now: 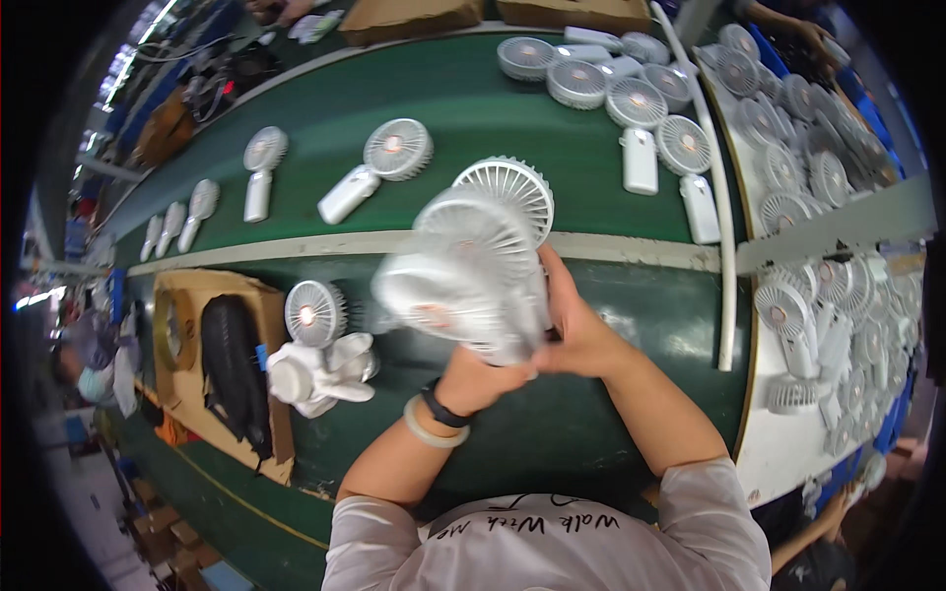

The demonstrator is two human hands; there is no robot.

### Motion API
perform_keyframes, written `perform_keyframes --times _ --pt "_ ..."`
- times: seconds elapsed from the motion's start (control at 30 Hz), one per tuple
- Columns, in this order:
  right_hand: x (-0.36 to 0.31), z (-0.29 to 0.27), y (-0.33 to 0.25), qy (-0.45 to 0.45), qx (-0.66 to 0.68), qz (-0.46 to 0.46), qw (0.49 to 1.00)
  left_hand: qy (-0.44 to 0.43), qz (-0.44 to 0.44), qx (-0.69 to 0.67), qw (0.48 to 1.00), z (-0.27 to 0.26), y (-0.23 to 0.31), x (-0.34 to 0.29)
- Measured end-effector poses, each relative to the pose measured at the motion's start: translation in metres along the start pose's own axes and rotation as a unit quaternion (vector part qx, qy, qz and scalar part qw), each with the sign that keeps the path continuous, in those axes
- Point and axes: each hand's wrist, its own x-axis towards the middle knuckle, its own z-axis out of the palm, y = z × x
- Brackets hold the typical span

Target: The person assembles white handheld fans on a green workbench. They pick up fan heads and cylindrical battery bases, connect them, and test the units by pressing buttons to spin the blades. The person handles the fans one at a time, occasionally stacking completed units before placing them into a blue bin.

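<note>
Several white handheld fans [483,236] are bunched together in front of me, above the work table. My left hand [479,380] is closed on their lower ends, its fingers mostly hidden by the fans. My right hand [579,327] wraps the bunch from the right side. Motion blurs the nearer fan heads; the rear one, with an open ribbed rim, shows more sharply. To the left, one fan [315,313] rests on the table beside a jumbled group of white fan pieces [320,376].
A green conveyor belt [296,98] crosses beyond a pale rail, carrying spaced-out fans and a cluster at right. A cardboard tray [281,433] holds a tape roll [174,330] and a black pouch [235,364]. A white pole [724,286] borders a white side table [764,463] covered with fans.
</note>
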Motion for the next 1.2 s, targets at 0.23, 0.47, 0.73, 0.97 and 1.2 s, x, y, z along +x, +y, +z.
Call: perform_keyframes --times 0.23,0.47,0.73,0.97,1.2 --pt "-0.005 -0.026 0.002 0.066 0.234 0.059 0.968 -0.002 0.151 0.48 0.864 0.035 0.037 0.039" --pt "0.006 -0.049 -0.005 0.098 0.468 0.011 0.878 0.413 0.022 0.699 0.583 -0.052 0.037 0.143" --pt "0.007 -0.049 -0.007 0.039 0.473 0.031 0.88 0.343 -0.239 0.724 0.549 -0.097 0.029 0.165" --pt "0.006 -0.04 -0.015 -0.014 0.464 0.015 0.886 0.261 0.073 0.662 0.699 -0.057 0.03 0.111" --pt "-0.004 -0.025 -0.038 -0.014 0.463 -0.047 0.885 0.132 -0.022 -0.059 0.989 -0.012 0.015 0.015"
